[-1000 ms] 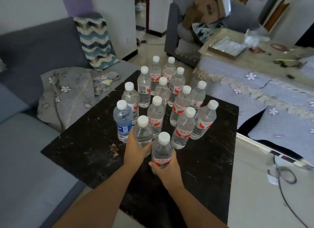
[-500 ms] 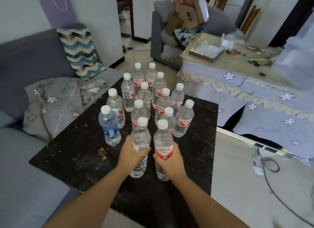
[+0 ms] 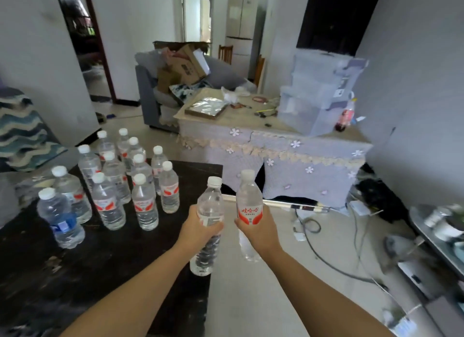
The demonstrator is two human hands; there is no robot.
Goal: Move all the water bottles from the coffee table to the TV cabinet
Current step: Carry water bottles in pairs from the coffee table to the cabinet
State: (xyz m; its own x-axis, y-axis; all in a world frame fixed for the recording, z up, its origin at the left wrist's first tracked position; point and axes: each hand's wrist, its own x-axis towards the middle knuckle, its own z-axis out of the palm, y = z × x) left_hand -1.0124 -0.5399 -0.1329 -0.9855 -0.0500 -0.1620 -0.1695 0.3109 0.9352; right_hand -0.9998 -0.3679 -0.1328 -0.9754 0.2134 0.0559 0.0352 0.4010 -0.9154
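My left hand [image 3: 198, 230] grips a clear water bottle [image 3: 209, 206] round its middle, lifted above the right edge of the black coffee table [image 3: 105, 261]. My right hand [image 3: 258, 230] grips a red-labelled water bottle [image 3: 248, 198], held upright over the floor beside the table. Several more water bottles [image 3: 140, 198] with white caps stand grouped on the table's far left part, one with a blue label [image 3: 61, 221] at the front left. A glass-topped cabinet [image 3: 431, 238] shows at the right edge, blurred.
A cloth-covered table [image 3: 276, 145] with clear storage boxes [image 3: 316, 92] stands ahead. Cables [image 3: 326, 256] lie across the pale floor between the coffee table and the right side. A grey sofa with cardboard boxes [image 3: 180, 70] sits farther back.
Both hands have lifted their bottles off the coffee table and carried them to the right. The view has swung right, away from the sofa and toward the room's right side.
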